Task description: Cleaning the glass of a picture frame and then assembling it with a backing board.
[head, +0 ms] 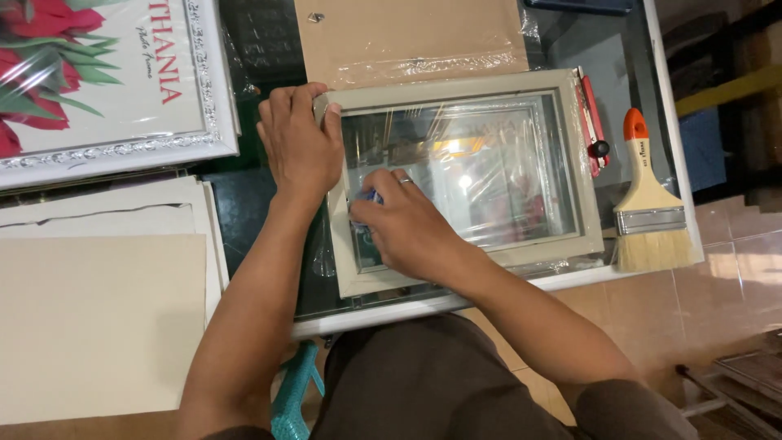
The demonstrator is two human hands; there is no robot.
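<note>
Nearest the camera, the person's dark brown trousers (432,383) fill the bottom of the view, and a teal plastic tool (295,395) pokes out just beside the left knee, under the table edge. To the left lies a stack of plain beige cardboard sheets (90,318), flat and overlapping.

Moving up: the white-edged glass table (391,314) carries the beige rectangular picture frame with its glass pane (582,175), lying flat near the table's front edge, partly wrapped in clear plastic film (489,155) that glints across the pane. The right hand (407,224), a ring on one finger, presses down on the left part of the glass, fingers bunched together and closed on a small blue thing (371,198); most of that thing is hidden under the fingers, so I can't tell what it is. The left hand (301,143) sits on the frame's top-left corner, fingers together and curled over the moulding, thumb side against the frame's edge, pinning it down.

To the right of the frame, a red utility knife (593,122) lies touching the frame's right side. Just beyond it, a flat paintbrush with a pale wooden handle, orange tip and light bristles (648,200) rests at the table's right edge, bristles toward the person.

Farther off, a brown cardboard backing board (407,37) under film lies behind the frame, and at far left a silver ornate frame holding a red flower print (106,81) rests flat.
</note>
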